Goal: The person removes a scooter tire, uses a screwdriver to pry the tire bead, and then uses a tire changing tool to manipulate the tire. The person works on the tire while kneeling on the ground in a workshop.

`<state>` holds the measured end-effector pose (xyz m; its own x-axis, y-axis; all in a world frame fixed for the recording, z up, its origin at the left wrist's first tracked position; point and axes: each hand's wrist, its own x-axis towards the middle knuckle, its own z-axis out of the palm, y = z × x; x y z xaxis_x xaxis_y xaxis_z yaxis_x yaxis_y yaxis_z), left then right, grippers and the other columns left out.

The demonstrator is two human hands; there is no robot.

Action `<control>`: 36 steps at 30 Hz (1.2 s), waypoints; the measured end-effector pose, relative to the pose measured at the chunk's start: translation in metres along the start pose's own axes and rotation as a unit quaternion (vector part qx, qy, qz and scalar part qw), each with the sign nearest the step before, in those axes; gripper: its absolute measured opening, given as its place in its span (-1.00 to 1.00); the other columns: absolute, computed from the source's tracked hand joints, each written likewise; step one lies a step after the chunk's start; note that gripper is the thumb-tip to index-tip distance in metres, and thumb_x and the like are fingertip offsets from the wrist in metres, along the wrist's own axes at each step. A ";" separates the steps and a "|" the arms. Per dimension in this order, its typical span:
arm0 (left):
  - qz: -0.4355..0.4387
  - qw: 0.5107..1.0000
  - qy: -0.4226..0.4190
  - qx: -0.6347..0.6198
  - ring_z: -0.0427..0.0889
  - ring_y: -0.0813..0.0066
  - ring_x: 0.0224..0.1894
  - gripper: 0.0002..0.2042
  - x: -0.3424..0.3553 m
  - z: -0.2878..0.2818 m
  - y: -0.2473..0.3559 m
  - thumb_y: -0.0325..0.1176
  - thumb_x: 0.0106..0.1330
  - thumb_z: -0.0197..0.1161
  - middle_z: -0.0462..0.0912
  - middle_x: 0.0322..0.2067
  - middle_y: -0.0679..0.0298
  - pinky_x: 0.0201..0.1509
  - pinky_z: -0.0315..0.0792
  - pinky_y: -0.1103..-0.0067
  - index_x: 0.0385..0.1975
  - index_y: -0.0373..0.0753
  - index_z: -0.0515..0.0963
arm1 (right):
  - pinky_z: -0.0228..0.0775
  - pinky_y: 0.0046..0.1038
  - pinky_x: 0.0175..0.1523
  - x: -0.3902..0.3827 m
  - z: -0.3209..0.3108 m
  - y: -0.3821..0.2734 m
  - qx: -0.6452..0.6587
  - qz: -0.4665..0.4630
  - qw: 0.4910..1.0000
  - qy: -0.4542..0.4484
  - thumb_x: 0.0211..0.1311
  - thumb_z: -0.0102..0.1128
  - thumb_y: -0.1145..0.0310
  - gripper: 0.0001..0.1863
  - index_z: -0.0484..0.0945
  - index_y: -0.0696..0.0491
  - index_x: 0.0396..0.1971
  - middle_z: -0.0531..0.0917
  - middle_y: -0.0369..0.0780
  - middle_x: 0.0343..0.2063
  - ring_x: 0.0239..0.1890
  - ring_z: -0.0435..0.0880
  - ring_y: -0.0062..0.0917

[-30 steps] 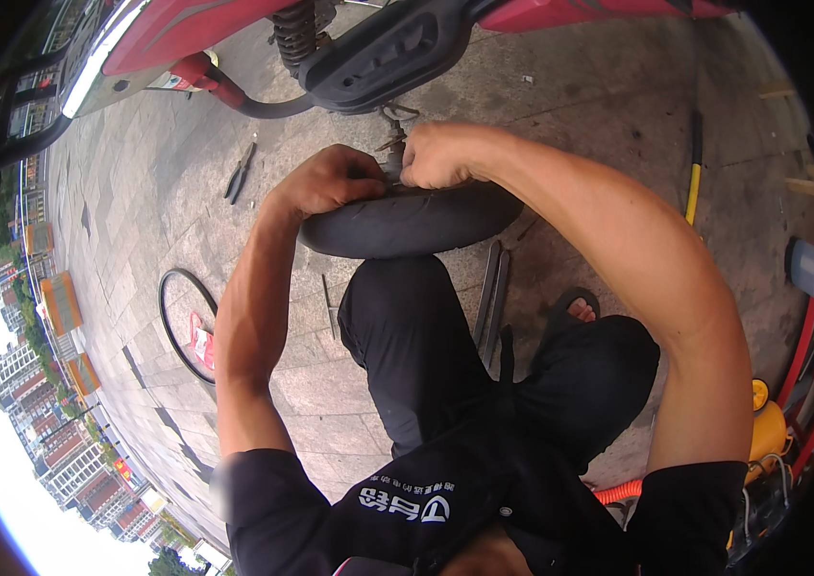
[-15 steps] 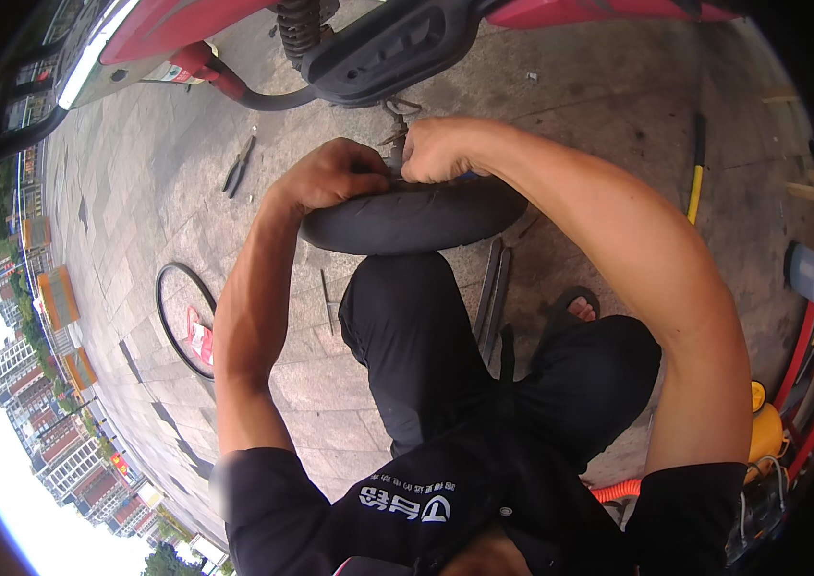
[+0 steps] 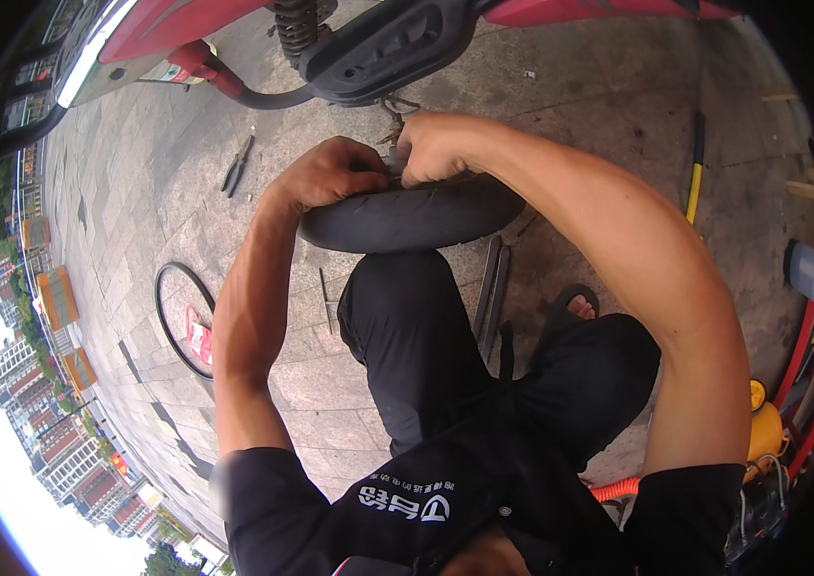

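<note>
A black tyre rests against my knee, its tread side toward me. Over its far left edge my left hand is bent, fingers curled and closed near the hub side. Close beside it, my right hand is in a fist at the far side of the tyre. A small metal part shows between the two hands, leading up toward a rusty fitting. What the fingertips grip lies hidden behind the hands and the tyre.
A red scooter with a black swingarm cover hangs over the far side. Pliers and a black rubber loop lie at left. Tyre levers lie by my knees; a yellow-and-black bar is at right, near a yellow machine.
My right hand has turned slightly at the wrist and shifted a little left. The left hand and the tyre have hardly moved.
</note>
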<state>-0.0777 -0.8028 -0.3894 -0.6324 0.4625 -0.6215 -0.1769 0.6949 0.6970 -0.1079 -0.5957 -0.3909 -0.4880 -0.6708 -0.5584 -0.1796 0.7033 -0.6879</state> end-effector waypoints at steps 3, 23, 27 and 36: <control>0.010 1.000 0.003 0.008 0.59 0.57 -0.36 -0.79 -0.001 0.000 0.001 -0.30 0.17 0.33 0.69 -0.45 0.26 -0.22 0.47 0.55 -0.30 -0.29 0.68 | 0.49 -0.33 -0.20 0.002 0.003 0.002 0.040 0.030 0.999 0.004 -0.04 0.28 0.28 -0.65 0.70 0.14 -0.24 0.72 -0.10 -0.35 -0.30 0.67 -0.35; 0.000 1.000 0.002 0.017 0.59 0.54 -0.36 -0.79 -0.002 0.000 0.005 -0.30 0.16 0.32 0.68 -0.45 0.25 -0.22 0.46 0.54 -0.31 -0.30 0.68 | 0.49 -0.30 -0.21 0.007 -0.005 0.000 0.004 -0.031 0.999 -0.030 -0.11 0.44 0.34 -0.63 0.65 0.09 -0.22 0.68 -0.16 -0.33 -0.27 0.64 -0.38; -0.003 1.000 0.001 0.026 0.57 0.61 -0.33 -0.81 -0.003 -0.001 0.007 -0.33 0.19 0.33 0.68 -0.43 0.32 -0.20 0.46 0.60 -0.31 -0.33 0.66 | 0.50 -0.31 -0.18 0.003 -0.006 0.007 0.007 -0.023 0.999 -0.035 -0.10 0.42 0.34 -0.60 0.64 0.09 -0.17 0.69 -0.14 -0.30 -0.24 0.65 -0.38; 0.001 1.000 0.002 0.023 0.57 0.62 -0.33 -0.81 -0.003 0.000 0.008 -0.35 0.19 0.32 0.68 -0.43 0.31 -0.20 0.45 0.61 -0.31 -0.34 0.66 | 0.50 -0.34 -0.21 -0.001 0.005 0.012 0.047 -0.067 0.995 0.054 -0.06 0.28 0.25 -0.64 0.66 0.10 -0.23 0.70 -0.08 -0.36 -0.29 0.68 -0.33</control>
<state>-0.0769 -0.7987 -0.3820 -0.6361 0.4615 -0.6184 -0.1403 0.7188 0.6809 -0.1051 -0.5875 -0.4013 -0.5552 -0.7246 -0.4083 -0.1719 0.5803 -0.7960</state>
